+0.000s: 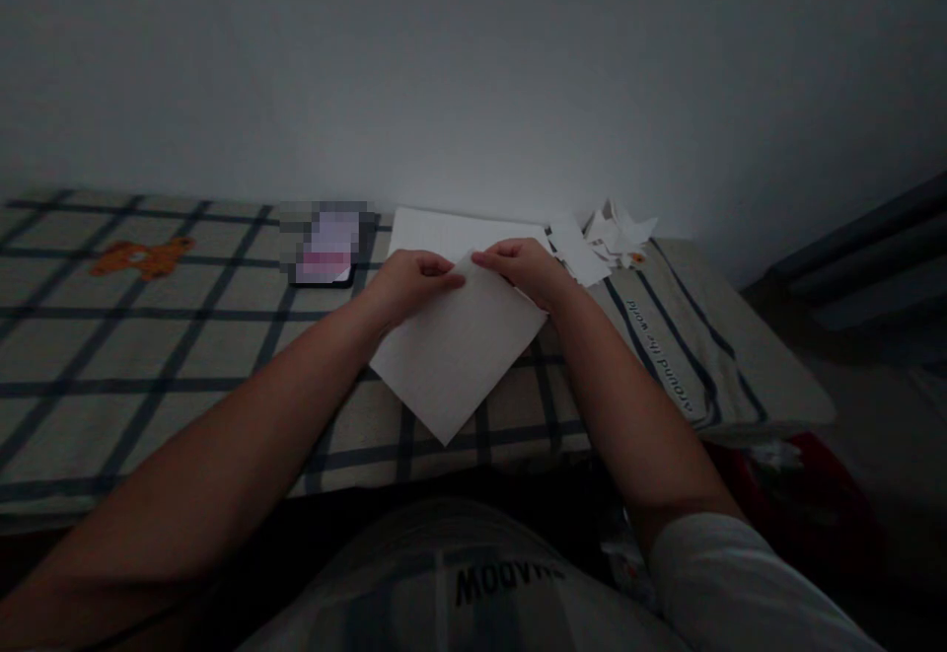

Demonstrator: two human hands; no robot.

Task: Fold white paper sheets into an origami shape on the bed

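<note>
At the checked-cloth tabletop (222,351), against the pale wall, a white paper square (459,361) lies turned like a diamond, one corner towards the person. The left hand (415,282) pinches it near the far corner, thumb and fingers closed on the edge; the right hand (524,262) nips the same corner from the other side. I'd judge the work on this piece to be at an early point: its outline is plain, its near half is flat and unhandled, and no finished crease shows, though in this dim light I can't tell whether it is one layer or two. Whatever shaping it needs seems mostly left to do. Behind it lies a white paper sheet (451,226); to the right, a heap of folded paper scraps (618,228).
</note>
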